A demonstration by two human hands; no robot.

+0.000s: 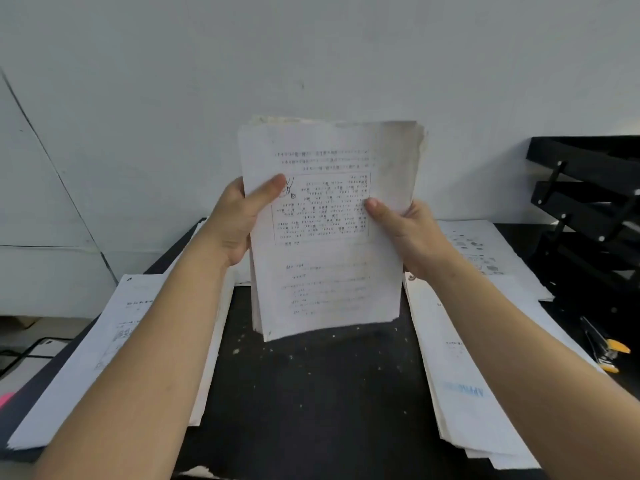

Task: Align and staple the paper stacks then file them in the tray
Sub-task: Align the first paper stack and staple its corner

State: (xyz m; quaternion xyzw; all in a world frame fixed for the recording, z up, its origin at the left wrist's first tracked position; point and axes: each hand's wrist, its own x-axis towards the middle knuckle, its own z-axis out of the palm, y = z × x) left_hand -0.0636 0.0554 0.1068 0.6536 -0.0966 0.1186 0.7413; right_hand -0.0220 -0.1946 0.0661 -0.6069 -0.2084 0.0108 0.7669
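Head view: I see both hands pinching one paper stack [329,237] upright, left hand [239,220] and right hand [408,233] at its side edges, its lower edge near or on the dark bench [311,393]. Black tray [588,216] stands right of the stack.

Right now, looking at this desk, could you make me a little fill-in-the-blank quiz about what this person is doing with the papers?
1. The paper stack is held upright by ____ hands, the left hand and the right hand.
2. The stack's bottom edge rests on the ____ desk.
3. The black tiered file tray stands at the desk's ____ side.
4. Each hand's ____ presses on the printed front page.

Missing words: two; black; right; thumb
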